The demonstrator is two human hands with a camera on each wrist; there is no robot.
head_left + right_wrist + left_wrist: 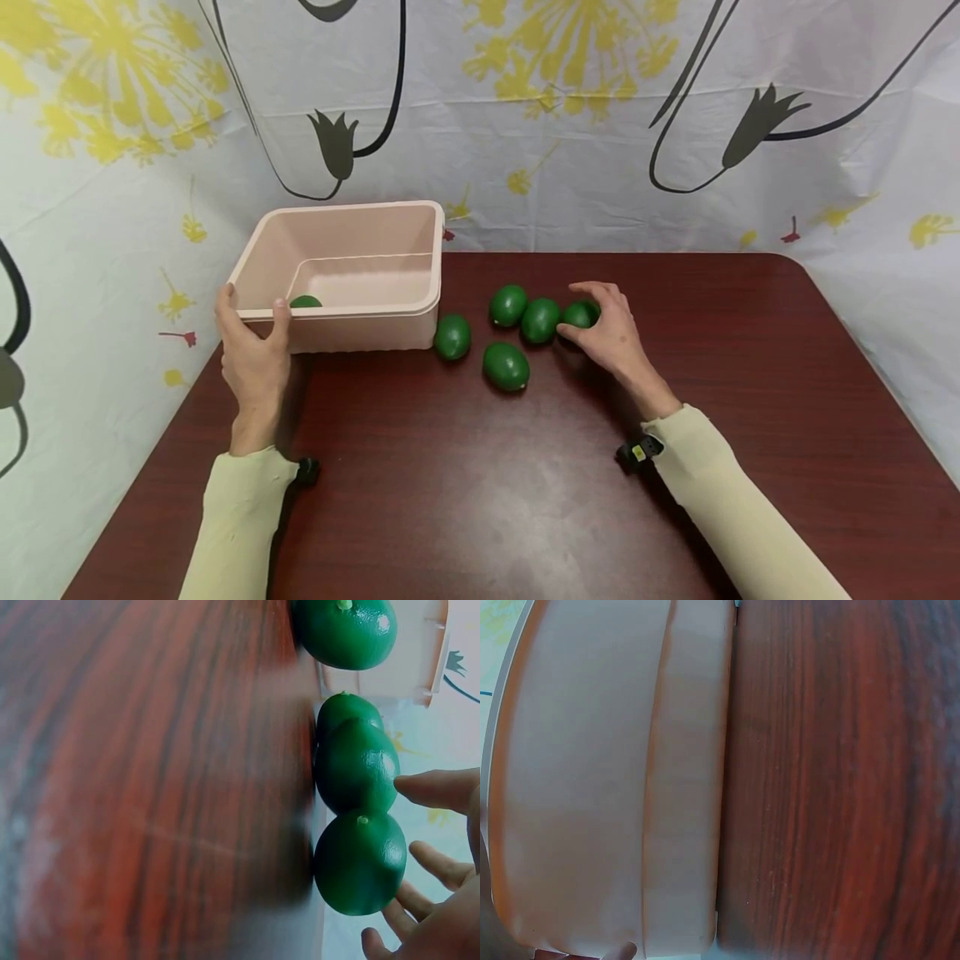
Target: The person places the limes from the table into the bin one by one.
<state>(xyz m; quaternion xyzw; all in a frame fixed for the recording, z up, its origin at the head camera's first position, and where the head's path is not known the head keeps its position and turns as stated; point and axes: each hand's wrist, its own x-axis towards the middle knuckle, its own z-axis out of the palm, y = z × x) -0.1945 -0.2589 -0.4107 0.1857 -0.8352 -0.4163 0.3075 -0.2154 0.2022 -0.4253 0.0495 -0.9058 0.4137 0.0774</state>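
Note:
My left hand [257, 362] holds the near left corner of a pale pink plastic bin [360, 327], thumb at the front rim and fingers at the left side. In the left wrist view the bin's wall [585, 780] fills the left half. A green lime [306, 302] shows partly above the front rim, inside the bin. My right hand [609, 332] reaches over the rightmost lime [360, 862], fingers and thumb spread around it. The thumb tip is close to the neighbouring lime [540, 321]. The hand partly covers the rightmost lime in the head view.
Another lime [508, 305] sits behind the neighbouring one, and a separate lime [506, 367] lies nearer the front. One more lime [452, 337] rests beside the bin's right end. All stand on a dark red wooden table [450, 467], with a patterned curtain [465, 150] behind.

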